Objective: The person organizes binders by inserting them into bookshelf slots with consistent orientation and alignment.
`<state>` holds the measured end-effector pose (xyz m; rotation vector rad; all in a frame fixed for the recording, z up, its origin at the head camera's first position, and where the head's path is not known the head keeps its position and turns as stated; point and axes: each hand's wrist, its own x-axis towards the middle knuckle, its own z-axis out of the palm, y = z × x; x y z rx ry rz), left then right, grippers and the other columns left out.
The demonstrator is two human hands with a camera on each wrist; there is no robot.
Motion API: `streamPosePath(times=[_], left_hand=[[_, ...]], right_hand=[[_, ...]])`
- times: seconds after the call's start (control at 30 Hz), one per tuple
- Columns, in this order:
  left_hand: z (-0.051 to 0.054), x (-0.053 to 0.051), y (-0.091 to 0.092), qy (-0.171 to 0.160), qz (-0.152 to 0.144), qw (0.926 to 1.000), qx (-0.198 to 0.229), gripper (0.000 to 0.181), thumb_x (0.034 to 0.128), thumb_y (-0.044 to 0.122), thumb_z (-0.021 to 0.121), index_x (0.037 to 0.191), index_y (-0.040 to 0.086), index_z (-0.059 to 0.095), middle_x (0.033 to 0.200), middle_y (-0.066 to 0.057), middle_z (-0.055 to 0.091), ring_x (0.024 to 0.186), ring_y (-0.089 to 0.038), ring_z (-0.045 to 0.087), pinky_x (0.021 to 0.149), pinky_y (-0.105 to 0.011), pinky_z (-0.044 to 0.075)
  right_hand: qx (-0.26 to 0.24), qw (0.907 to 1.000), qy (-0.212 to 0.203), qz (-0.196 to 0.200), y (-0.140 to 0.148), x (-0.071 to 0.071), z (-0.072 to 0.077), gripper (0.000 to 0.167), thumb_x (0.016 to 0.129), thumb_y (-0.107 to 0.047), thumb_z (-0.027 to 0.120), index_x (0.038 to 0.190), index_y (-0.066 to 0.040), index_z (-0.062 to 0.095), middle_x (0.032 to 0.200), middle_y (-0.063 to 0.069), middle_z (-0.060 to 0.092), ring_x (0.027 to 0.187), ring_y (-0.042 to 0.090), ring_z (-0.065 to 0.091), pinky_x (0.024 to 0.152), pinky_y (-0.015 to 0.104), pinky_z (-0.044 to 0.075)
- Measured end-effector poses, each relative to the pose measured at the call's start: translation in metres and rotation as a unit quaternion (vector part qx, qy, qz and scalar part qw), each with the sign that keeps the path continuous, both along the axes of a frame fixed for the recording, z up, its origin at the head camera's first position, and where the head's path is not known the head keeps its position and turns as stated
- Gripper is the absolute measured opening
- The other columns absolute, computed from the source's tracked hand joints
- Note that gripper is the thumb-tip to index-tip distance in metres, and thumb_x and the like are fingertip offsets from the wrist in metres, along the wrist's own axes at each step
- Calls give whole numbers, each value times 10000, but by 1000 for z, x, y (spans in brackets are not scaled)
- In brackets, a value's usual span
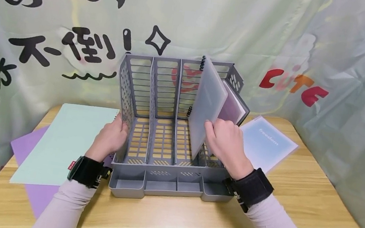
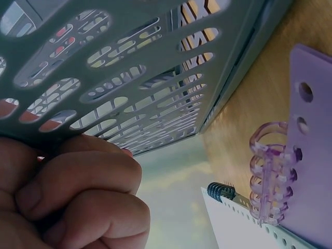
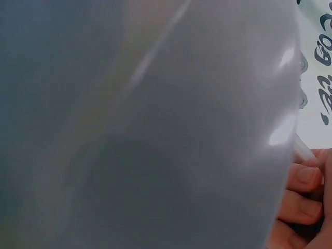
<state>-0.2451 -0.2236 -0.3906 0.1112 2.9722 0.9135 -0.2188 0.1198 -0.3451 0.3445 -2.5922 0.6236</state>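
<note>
The right hand (image 1: 228, 143) is pinching the near edge of the frosted notebook (image 1: 207, 104), which is standing upright leftward, coils (image 1: 189, 111) far, in the grey organizer (image 1: 161, 167). Farther off, the left hand (image 1: 110, 137) is gripping the organizer's left wall (image 1: 125, 100).

Tabletop (image 1: 175, 224) glare; right wrist view dim, perhaps blurred.

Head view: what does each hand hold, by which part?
Right hand: translucent whitish spiral notebook, by its near edge. Left hand: grey slotted plastic organiser, by its left wall.
</note>
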Motion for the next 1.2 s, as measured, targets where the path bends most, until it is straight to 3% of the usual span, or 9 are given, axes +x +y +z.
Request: streamPosePath(times=[0.77, 1.2], left_hand=[[0, 1, 1, 66, 18, 10000, -24, 635, 1143, 270, 235, 1734, 100, 76, 758, -148, 509, 584, -280, 558, 488, -385, 441], [-1, 0, 0, 99, -16, 9999, -38, 648, 1145, 255, 249, 1737, 89, 43, 707, -99, 465, 524, -227, 467, 474, -362, 399]], right_hand=[[-55, 9998, -166, 84, 3, 2, -18, 560, 1105, -265, 462, 564, -174, 350, 543, -34, 271, 460, 215, 358, 508, 339, 254], [-172, 9959, -858, 242, 9, 1, -11, 563, 1078, -298, 507, 540, -177, 389, 511, -31, 316, 447, 201, 398, 507, 322, 267]])
